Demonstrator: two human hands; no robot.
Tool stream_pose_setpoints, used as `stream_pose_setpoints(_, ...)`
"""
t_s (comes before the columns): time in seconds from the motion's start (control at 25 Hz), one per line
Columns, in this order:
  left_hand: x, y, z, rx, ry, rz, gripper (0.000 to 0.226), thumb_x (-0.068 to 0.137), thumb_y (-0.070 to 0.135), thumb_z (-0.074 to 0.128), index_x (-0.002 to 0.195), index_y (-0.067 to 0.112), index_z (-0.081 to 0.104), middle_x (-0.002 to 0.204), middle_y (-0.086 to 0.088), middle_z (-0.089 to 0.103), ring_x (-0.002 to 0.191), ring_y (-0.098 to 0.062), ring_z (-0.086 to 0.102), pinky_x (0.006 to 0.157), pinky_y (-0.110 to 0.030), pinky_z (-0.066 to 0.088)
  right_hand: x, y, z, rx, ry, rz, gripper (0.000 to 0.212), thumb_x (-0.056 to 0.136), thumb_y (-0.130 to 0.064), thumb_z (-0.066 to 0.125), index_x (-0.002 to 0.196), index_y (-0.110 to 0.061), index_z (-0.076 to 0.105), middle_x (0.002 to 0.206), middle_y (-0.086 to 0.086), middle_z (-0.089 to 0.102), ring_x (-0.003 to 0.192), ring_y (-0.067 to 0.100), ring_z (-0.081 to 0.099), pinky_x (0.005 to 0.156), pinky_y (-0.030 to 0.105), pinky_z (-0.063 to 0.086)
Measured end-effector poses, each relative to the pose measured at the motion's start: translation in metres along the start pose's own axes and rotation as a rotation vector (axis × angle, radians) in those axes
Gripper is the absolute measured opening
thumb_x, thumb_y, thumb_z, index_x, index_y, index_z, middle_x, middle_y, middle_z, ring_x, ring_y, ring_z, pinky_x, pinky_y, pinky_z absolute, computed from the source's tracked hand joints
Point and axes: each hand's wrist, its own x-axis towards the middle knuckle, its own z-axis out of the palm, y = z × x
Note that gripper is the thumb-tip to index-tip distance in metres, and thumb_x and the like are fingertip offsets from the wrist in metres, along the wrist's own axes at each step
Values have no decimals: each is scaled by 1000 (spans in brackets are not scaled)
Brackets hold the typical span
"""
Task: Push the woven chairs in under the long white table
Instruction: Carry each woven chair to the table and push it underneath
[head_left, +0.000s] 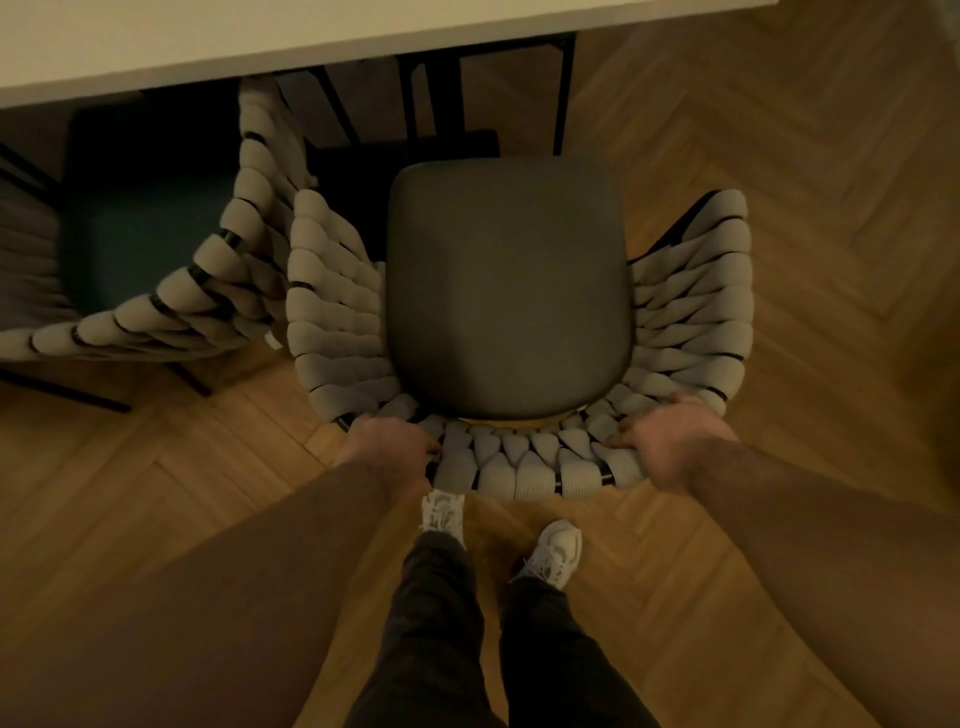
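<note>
Gripping the top rim of the woven chair (509, 291) from behind, the person's left hand (389, 447) curls its fingers over the thick pale cords at the left end of the curved backrest. The right hand (670, 447) does the same at the right end, fingers wrapped down over the rim and thumb lying along the weave. Both hands are closed around the rim, with a stretch of woven back showing between them.

The chair faces the long white table (260, 36). Its dark seat cushion stands wholly out in front of the table's near edge, with black frame bars showing between the two. A second woven chair (156, 306) stands to the left, turned at an angle, its dark seat partly under the table's near edge. Its woven side lies close against the first chair's left side; whether they touch cannot be told.
</note>
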Motion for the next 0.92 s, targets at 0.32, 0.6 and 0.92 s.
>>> stream_pose_setpoints(0.32, -10, 4, 22, -58, 40, 6, 56, 96, 45, 63, 150, 43, 51, 134, 2, 66, 121, -22, 61, 103, -41, 46, -2, 1, -4, -38, 14, -45, 63, 104, -24, 48, 156, -57, 37, 157, -23, 48, 148, 14, 42, 123, 43, 24)
stream_pose_setpoints(0.6, -30, -15, 18, -127, 120, 63, 56, 98, 59, 55, 151, 41, 51, 157, 11, 49, 156, -17, 26, 126, -52, -11, -10, -25, -18, -12, -23, 4, 55, 93, -27, 58, 145, -45, 51, 133, -9, 65, 129, 20, 56, 118, 49, 31)
stream_pose_setpoints(0.92, -16, -92, 50, -1256, 522, -515, 106, 85, 30, 84, 164, 33, 14, 170, -1, 24, 149, -31, 36, 114, -52, 46, 13, -126, -36, 362, 36, -133, 67, 91, -34, 60, 156, -37, 42, 147, 2, 59, 130, 26, 57, 103, 41, 51)
